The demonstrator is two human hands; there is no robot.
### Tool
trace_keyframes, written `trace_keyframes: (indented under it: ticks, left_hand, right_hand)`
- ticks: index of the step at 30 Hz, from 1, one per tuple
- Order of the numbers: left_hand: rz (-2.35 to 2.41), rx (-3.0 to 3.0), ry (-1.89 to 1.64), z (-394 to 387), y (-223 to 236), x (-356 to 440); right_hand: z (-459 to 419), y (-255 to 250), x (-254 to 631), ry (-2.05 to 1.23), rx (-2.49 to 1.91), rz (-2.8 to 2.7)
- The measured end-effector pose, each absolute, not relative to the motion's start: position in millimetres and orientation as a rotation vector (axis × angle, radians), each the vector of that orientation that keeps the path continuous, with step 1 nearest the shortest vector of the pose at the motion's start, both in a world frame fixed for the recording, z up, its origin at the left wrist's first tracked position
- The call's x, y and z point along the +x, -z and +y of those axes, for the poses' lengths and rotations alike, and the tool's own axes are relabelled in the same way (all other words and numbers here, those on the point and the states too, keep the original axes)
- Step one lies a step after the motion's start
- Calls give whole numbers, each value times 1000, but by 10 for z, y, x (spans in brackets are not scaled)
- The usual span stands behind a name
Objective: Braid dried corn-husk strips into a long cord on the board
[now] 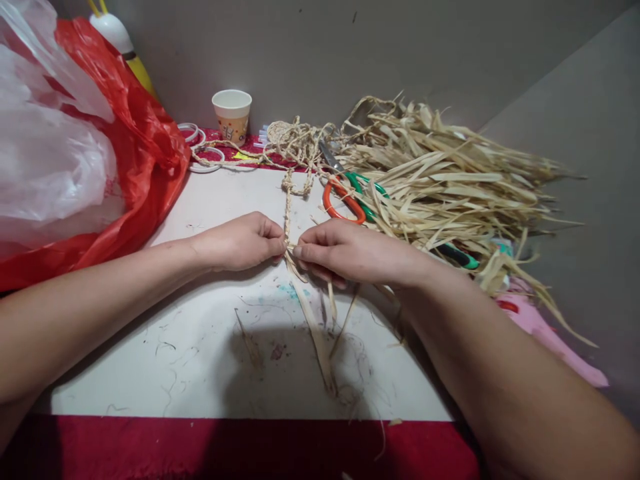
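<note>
A thin braid of dried straw-coloured leaf strips (288,207) runs down the middle of the white board. At its lower end my left hand (245,241) pinches it from the left, thumb and fingertips pressed together. From the right, my right hand (345,250) grips strips at the same spot, its fingers curled and partly hidden. Loose leaf strips (313,327) fan out below both hands toward me. Past the hands, the braid joins a tangled heap of finished cord (300,143) at the back.
Orange-and-green scissors (345,200) lie beside a large pile of dried leaves (450,167) at the right. A paper cup (232,117) stands at the back. Red and white plastic bags (150,167) bulge at the left. Fibre scraps litter the white board (125,373); something pink (550,333) lies right.
</note>
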State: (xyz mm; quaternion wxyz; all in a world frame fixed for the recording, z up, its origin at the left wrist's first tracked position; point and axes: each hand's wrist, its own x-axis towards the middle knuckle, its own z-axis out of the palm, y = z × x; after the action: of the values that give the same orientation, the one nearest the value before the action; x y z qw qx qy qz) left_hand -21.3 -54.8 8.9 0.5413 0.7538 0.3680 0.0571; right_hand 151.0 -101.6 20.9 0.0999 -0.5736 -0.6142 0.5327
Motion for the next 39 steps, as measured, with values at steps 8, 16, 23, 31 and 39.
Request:
trace_keyframes:
  ticks: [8,16,23,31,39]
  left_hand:
    - [881,1698,-236,-572,-124,-232]
    - [910,1429,-177,-569,-100,-202]
    - [970,1308,-177,-611,-83,-177]
    - [977,1223,-186,-611,-44,-173]
    - [833,1199,-137,-512,-103,-241]
  right_hand:
    - [-1074,-143,1272,-1824,-1513,-1027]
    - [-1232,-69,1226,-1102,-1700,-1813]
    - [-1293,-96,1177,-402,-1951,-2353]
    - [-1479,-27,1127,-82,-1740,-2661]
    - [-1421,-425,1198,-1096,-1330,-2403]
